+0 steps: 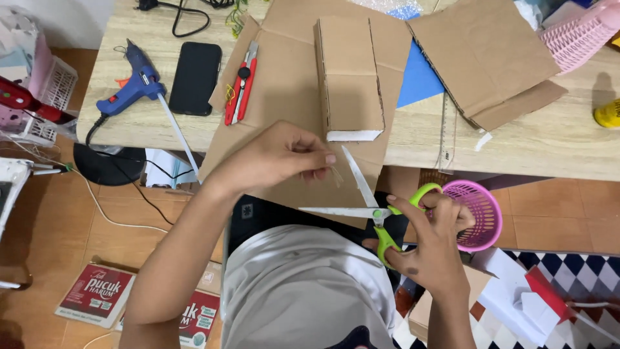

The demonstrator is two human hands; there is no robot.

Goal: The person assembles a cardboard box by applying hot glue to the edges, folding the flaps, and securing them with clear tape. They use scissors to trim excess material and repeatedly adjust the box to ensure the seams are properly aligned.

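Observation:
My right hand [434, 240] grips green-handled scissors [381, 216] with the blades spread wide, below the table's front edge. My left hand [284, 155] pinches a thin pale strip [336, 174] between thumb and fingers, close to the upper blade's tip. A folded cardboard box [349, 77] with a white edge stands on a large cardboard sheet [284, 84] just beyond my left hand.
On the wooden table [549, 142] lie a blue glue gun [132, 87], a black phone [196, 77], a red utility knife [242, 81], blue paper [420, 81], more cardboard [484, 58] and a ruler [443, 132]. A pink basket [478, 213] sits beside my right hand. Packages lie on the floor [97, 294].

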